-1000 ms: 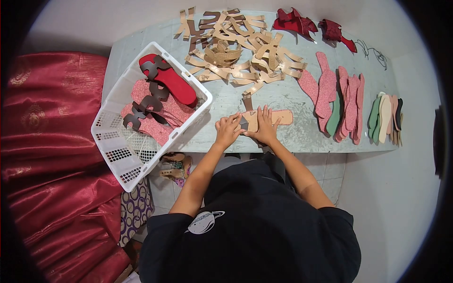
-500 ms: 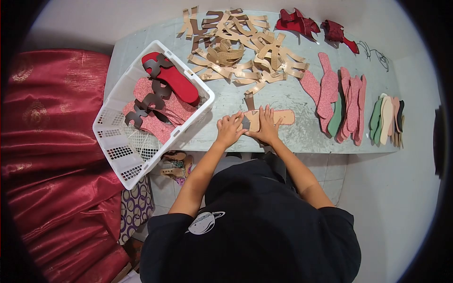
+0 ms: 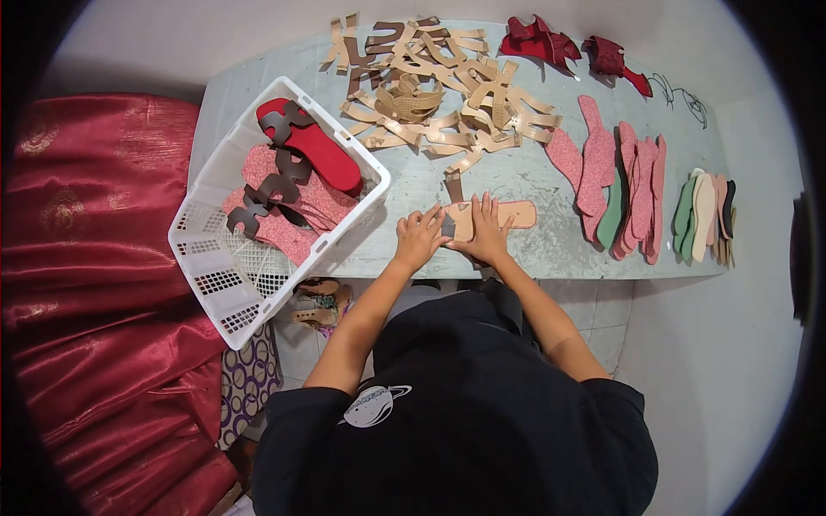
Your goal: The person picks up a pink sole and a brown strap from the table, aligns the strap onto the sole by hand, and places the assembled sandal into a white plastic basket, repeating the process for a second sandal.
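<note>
On the table near its front edge lies a tan sandal sole (image 3: 520,214) with a pink rim, underside up as far as I can tell. A dark grey patch (image 3: 448,225) shows on it between my hands. My left hand (image 3: 419,238) is at the sole's left end, fingers bent over it and thumb at the near edge. Lying across the middle, my right hand (image 3: 489,234) presses down with fingers stretched and thumb apart. A brown strap end (image 3: 453,186) sticks out beyond the sole's far edge. My fingers cover much of the sole's left half.
At left, a white plastic basket (image 3: 344,138) holds a red sole and pink soles with brown straps. Tan and brown straps (image 3: 447,95) are heaped at the back. Pink soles (image 3: 594,172), green and cream soles (image 3: 699,215) stand rightward; dark red pieces (image 3: 538,43) lie behind.
</note>
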The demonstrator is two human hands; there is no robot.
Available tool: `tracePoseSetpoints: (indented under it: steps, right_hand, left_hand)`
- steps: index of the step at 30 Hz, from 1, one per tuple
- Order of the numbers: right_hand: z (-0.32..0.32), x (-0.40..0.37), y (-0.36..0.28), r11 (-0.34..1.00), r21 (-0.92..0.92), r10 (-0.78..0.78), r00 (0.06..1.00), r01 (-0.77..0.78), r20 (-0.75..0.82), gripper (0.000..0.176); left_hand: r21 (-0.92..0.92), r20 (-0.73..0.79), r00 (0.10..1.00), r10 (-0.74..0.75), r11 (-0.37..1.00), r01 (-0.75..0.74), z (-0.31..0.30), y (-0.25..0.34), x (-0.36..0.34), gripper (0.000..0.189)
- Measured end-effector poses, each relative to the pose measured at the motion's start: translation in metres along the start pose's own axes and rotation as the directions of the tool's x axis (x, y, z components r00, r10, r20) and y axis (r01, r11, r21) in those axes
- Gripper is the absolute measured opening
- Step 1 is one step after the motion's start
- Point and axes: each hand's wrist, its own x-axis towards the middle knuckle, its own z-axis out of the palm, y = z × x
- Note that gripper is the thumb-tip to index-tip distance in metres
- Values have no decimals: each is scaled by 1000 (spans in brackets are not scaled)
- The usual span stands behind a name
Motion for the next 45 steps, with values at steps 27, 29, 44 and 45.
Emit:
tracePoseSetpoints:
  steps: [27, 29, 44, 45]
  right_hand:
    - [11, -2, 8, 998, -28, -62, 994, 59, -94, 122]
    - [11, -2, 8, 998, -33, -53, 995, 50, -85, 122]
    - [9, -2, 6, 998, -38, -58, 995, 55, -83, 120]
    - [7, -3, 6, 998, -39, -55, 996, 53, -74, 119]
  left_hand:
    - [-43, 61, 997, -45, 998, 48, -7, 1, -2, 53]
    - [-39, 39, 998, -54, 998, 55, -8, 2, -2, 54]
    - [-24, -27, 999, -32, 999, 32, -2, -1, -4, 56]
    - [-24, -26, 999, -32, 999, 31, -2, 0, -3, 56]
